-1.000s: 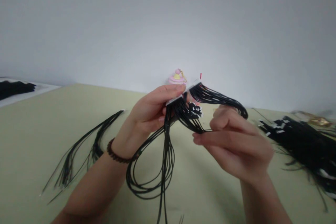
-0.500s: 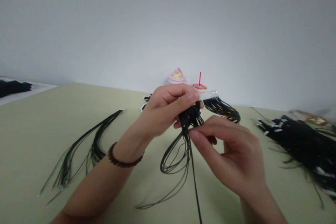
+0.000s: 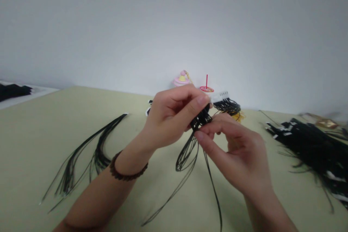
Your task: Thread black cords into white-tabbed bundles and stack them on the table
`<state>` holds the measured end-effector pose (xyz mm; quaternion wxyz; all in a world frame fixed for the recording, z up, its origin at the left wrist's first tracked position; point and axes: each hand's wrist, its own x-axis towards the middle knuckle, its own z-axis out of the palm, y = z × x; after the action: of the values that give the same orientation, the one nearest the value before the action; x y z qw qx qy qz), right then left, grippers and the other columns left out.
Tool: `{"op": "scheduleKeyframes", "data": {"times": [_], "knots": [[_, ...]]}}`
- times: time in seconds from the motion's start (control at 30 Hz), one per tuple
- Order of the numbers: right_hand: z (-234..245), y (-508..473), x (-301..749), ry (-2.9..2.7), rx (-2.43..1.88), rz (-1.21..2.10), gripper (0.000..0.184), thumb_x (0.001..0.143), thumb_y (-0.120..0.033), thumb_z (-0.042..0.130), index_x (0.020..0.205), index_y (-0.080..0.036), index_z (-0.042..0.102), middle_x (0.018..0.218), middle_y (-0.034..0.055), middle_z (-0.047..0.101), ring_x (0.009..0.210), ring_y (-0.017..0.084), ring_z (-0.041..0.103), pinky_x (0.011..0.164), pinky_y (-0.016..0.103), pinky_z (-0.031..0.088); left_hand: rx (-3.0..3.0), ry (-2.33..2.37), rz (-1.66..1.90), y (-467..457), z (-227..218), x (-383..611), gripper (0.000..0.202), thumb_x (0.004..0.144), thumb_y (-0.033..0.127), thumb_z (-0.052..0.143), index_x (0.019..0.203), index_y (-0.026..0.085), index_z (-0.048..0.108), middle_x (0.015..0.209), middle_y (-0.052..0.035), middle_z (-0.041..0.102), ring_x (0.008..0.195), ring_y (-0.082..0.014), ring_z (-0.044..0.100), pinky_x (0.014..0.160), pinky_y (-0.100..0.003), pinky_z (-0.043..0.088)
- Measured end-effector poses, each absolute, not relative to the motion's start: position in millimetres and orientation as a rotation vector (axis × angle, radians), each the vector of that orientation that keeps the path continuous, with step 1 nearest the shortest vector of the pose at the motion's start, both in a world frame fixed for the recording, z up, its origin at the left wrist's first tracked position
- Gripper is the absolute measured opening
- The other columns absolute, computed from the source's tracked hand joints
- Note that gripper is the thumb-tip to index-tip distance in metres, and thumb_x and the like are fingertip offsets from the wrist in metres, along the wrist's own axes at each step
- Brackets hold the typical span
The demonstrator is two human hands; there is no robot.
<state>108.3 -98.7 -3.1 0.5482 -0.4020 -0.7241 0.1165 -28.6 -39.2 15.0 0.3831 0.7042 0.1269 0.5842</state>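
Observation:
My left hand (image 3: 176, 112) is closed on a white connector (image 3: 220, 96), whose free end sticks out to the right past the thumb. Many thin black wires (image 3: 200, 120) come out of the connector's underside. Just below, my right hand (image 3: 236, 148) pinches some of these wires between thumb and forefinger. A looped bundle of wire (image 3: 186, 157) hangs beneath the pinch, and long loose ends trail down toward the front of the table. Part of the connector is hidden behind the left fingers.
A loose bunch of black wires (image 3: 102, 145) lies on the pale green table (image 3: 32, 145) at left. At right is a big pile of black wires with white ends (image 3: 312, 145). Behind my hands stand a pink trinket (image 3: 181, 79) and a red-topped item with a straw (image 3: 207, 88).
The connector has tilted and shifted slightly right with my left hand. The hanging loop has become narrower and shorter, and the long loose wire end has swung to the right.

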Motion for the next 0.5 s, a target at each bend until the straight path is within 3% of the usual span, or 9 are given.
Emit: {"op": "scheduleKeyframes", "data": {"times": [0.4,0.5], "knots": [[0.8,-90.6,120.2,-1.768,-0.916,0.741,0.014,0.084,-0.024,0.059,0.072,-0.017,0.064,0.078,0.0016,0.06,0.077,0.013,0.054,0.072,0.029,0.041,1.787,0.414,1.451,-37.7,16.1,-28.0,0.02,0.084,0.029,0.056,0.068,0.017,0.06,0.052,0.004,0.048,0.038,-0.0041,0.04,0.033,-0.016,0.029],[3.0,-91.4,124.2,-1.804,-0.942,0.761,0.017,0.086,-0.025,0.057,0.071,-0.016,0.06,0.071,-0.0008,0.056,0.069,0.01,0.049,0.065,0.025,0.039,1.779,0.431,1.437,-36.9,16.4,-28.4,0.02,0.083,0.031,0.058,0.069,0.017,0.06,0.053,0.0038,0.049,0.037,-0.0039,0.04,0.032,-0.015,0.029]]}}
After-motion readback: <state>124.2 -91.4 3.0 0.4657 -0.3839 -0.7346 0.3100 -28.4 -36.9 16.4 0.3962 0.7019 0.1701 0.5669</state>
